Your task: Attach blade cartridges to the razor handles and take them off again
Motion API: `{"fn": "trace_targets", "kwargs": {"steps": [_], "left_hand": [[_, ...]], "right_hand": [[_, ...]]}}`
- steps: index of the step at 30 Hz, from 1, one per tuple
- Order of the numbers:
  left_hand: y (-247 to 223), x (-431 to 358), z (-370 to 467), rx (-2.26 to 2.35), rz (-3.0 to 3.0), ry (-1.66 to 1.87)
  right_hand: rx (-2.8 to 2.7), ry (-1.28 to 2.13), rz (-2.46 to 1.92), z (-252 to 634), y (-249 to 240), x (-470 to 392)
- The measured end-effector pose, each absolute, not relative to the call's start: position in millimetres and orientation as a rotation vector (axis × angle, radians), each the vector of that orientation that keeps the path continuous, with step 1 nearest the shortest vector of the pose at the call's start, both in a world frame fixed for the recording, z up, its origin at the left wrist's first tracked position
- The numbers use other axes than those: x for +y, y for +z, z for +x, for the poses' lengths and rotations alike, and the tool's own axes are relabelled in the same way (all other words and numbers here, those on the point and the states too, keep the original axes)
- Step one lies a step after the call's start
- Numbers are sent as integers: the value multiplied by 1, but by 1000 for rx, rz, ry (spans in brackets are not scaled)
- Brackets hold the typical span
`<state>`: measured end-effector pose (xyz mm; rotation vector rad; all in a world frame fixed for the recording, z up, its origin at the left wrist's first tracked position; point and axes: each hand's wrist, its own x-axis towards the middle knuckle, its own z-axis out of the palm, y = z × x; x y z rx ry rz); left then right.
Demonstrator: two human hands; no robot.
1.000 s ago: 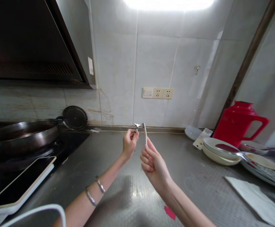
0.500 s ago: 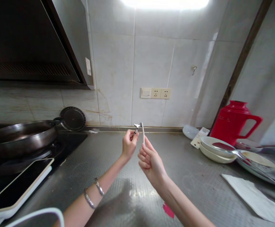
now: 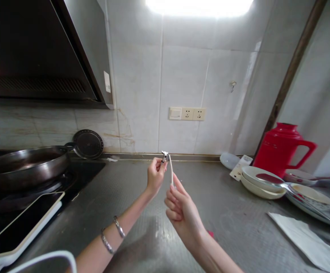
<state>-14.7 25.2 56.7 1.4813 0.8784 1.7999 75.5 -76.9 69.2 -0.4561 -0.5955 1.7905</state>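
My left hand is closed, with thumb and fingers pinching a small silver metal tool by its darker lower end. The tool has a T-shaped top that points up; it is too small to name surely. In the closed fingers of my right hand is a slim white toothbrush, held nearly upright by its lower part. Its bristles face left and meet or almost meet the side of the metal tool. Both hands are above the metal counter, near the middle of the view.
A steel pan stands on the stove at left, with a phone on a white stand in front. To the right are a red thermos jug, stacked bowls, plates with a spoon, and a white napkin. Sockets are on the wall.
My right hand has moved slightly down, bringing the brush head lower along the metal tool. My right wrist now covers most of the pink patch on the counter. The left hand has hardly moved.
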Motion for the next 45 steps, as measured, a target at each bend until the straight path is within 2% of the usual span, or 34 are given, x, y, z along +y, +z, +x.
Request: {"fn": "trace_targets", "kwargs": {"steps": [29,45], "left_hand": [[55,22,-12,874,1498,1773],[56,24,-12,825,1457,1789]], "right_hand": [[-616,1663,-474,80,70,-76],[-587,1722,-488,69,65,-81]]}}
